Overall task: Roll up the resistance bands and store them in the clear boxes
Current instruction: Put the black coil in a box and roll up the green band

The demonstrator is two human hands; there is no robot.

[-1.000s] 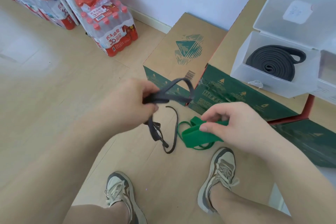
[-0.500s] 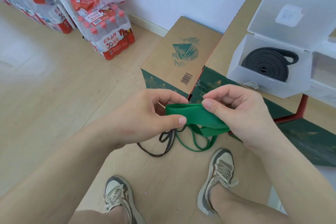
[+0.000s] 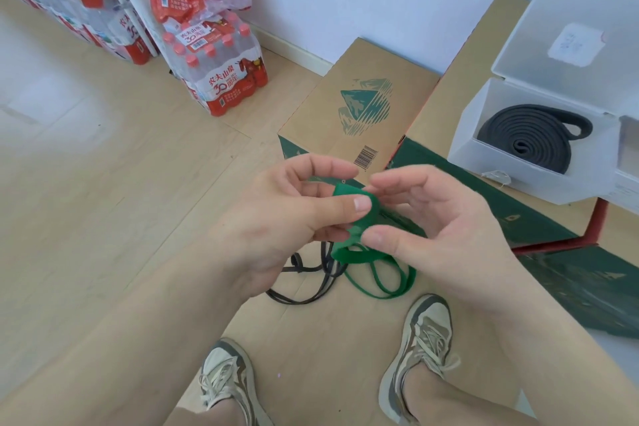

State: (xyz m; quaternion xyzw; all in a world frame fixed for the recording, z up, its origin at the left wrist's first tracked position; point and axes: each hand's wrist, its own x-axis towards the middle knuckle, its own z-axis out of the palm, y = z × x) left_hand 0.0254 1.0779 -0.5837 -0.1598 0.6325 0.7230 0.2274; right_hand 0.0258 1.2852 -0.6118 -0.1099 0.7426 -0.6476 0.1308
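End of green band [image 3: 356, 252] pinched in left hand [image 3: 287, 218], braced by right hand [image 3: 442, 228] thumb and forefinger, so tight first coil can be started.

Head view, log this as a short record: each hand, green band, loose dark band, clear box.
Green band: one end curled between the hands, rest hangs down
Left hand: pinches the curl
Right hand: thumb touches the curl
Dark band: loose, unrolled, below the hands
Clear box: open, rolled black band inside
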